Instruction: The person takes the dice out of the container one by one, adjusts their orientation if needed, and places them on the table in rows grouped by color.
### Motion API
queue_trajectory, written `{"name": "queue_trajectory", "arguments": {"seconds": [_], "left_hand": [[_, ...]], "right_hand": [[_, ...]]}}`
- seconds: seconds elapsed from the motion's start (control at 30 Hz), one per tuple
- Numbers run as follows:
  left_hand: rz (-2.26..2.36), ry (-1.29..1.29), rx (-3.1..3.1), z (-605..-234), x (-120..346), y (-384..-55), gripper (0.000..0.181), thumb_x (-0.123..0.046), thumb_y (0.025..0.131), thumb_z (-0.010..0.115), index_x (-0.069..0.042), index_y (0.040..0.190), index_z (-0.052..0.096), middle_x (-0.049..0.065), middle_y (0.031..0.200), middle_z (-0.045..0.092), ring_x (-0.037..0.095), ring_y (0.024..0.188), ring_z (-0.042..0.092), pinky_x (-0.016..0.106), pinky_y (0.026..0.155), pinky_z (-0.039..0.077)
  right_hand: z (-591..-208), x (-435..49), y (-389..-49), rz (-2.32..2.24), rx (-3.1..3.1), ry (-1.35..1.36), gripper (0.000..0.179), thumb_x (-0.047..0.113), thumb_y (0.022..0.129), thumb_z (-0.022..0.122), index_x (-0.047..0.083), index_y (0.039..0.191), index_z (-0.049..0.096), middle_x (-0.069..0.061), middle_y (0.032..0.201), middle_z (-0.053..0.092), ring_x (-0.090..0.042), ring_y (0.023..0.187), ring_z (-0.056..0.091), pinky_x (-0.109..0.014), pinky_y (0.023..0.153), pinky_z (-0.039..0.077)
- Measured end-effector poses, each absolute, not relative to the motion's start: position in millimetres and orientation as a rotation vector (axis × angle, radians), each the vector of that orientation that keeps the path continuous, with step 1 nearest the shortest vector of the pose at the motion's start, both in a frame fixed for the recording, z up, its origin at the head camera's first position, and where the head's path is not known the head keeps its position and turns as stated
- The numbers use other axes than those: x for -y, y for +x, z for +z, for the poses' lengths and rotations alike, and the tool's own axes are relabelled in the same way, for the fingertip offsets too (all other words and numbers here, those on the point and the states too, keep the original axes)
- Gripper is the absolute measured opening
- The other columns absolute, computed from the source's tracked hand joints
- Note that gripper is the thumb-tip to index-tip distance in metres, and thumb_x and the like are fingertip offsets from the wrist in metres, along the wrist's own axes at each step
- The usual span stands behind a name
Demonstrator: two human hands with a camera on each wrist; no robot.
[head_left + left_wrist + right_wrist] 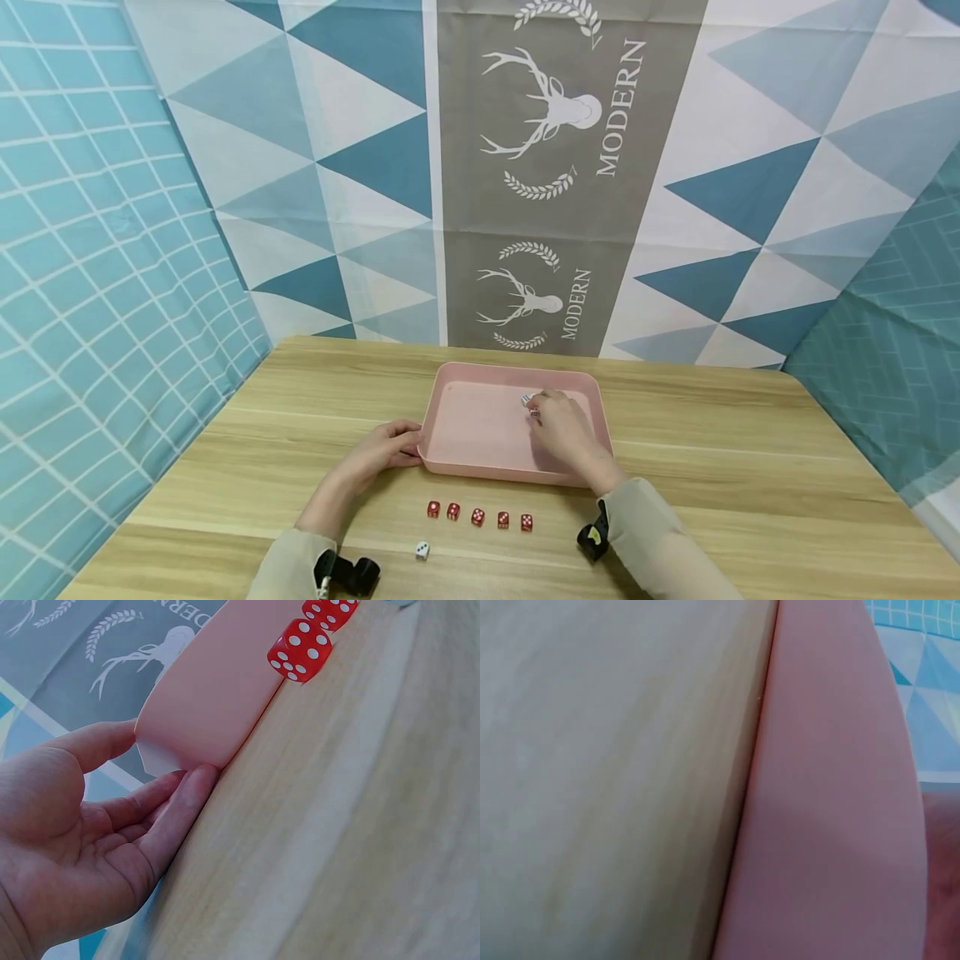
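Observation:
A shallow pink tray [480, 471] lies on the table. My left hand [390, 446] holds its front left corner from outside; in the left wrist view the thumb meets the rim and the other fingers lie low against the wall. Inside the tray, toward the right, my right hand [562, 429] reaches down with fingertips together at small white dice [527, 401]. It pinches a white die there, partly covered by the fingers. In the right wrist view the tray's outer wall [825, 810] fills the middle and hides the fingers.
Several red dice [477, 517] with white dots stand in a row in front of the tray. Nearer me, left of the row, sits a single white die [422, 550]. Patterned cloth [517, 208] hangs behind the wooden table [712, 467].

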State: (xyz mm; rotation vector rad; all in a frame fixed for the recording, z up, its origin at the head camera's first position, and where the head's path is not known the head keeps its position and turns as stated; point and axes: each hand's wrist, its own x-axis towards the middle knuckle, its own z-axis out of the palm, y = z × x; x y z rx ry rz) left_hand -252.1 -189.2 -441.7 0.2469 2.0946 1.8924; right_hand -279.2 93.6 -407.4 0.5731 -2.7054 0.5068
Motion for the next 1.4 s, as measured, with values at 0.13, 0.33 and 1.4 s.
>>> {"name": "queue_trajectory", "arguments": {"seconds": [0.13, 0.33, 1.4], "left_hand": [[1.903, 0.234, -2.093, -441.0, 188.9, -252.4, 0.042, -0.018, 0.087, 0.048, 0.014, 0.114, 0.039, 0.020, 0.100, 0.051, 0.020, 0.086, 0.056, 0.031, 0.077, 0.048], [1.898, 0.237, -2.097, -440.1, 188.7, -252.5, 0.042, -0.017, 0.087, 0.048, 0.014, 0.113, 0.039, 0.022, 0.101, 0.050, 0.021, 0.086, 0.056, 0.032, 0.078, 0.048], [1.889, 0.231, -2.097, -440.0, 188.5, -251.7, 0.043, -0.018, 0.087, 0.048, 0.013, 0.114, 0.039, 0.021, 0.102, 0.050, 0.020, 0.087, 0.056, 0.032, 0.078, 0.048]], "right_hand": [[-408.3, -94.8, -281.3, 0.506, 2.728, 0.521, 0.015, 0.007, 0.076, 0.059, 0.004, 0.090, 0.065, -0.008, 0.090, 0.059, -0.023, 0.083, 0.054, -0.035, 0.068, 0.047], [-410.8, -95.6, -283.4, 0.478, 2.748, 0.481, 0.018, 0.008, 0.075, 0.059, 0.003, 0.092, 0.064, -0.009, 0.091, 0.059, -0.023, 0.083, 0.055, -0.035, 0.065, 0.048], [-414.0, -94.3, -280.4, 0.526, 2.798, 0.486, 0.014, 0.000, 0.077, 0.055, -0.001, 0.090, 0.062, -0.007, 0.080, 0.051, -0.018, 0.069, 0.052, -0.029, 0.060, 0.048]]}}
